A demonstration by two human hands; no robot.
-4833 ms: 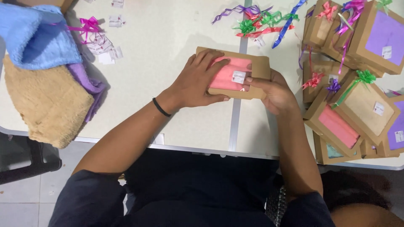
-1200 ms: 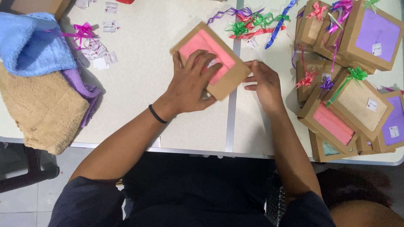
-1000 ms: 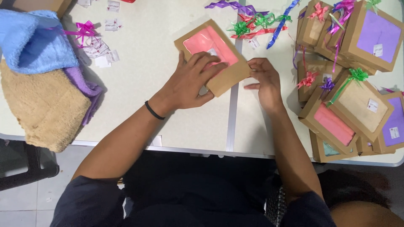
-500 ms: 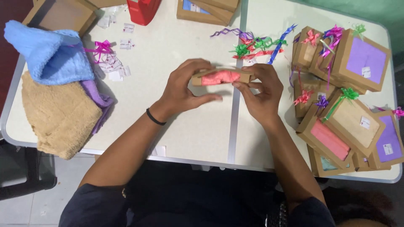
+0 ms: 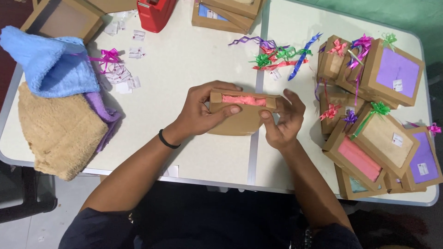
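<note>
A brown cardboard box (image 5: pixel 242 121) with a pink towel showing through its window is tilted up on edge above the white table (image 5: pixel 184 64). My left hand (image 5: pixel 203 110) grips its left end, thumb across the lower flap. My right hand (image 5: pixel 284 119) holds the right end, fingers spread along the side. A black band sits on my left wrist.
Folded tan, blue and purple towels (image 5: pixel 55 106) lie at the left. Several closed window boxes with ribbon bows (image 5: pixel 374 120) are stacked at the right. Loose ribbon bows (image 5: pixel 277 53) lie at the back, near a red tape dispenser (image 5: pixel 154 14) and more boxes (image 5: pixel 226 11).
The box lay flat under my hands with its window up; it has since been turned and tipped up on edge. The camera view has pulled back, showing more of the table.
</note>
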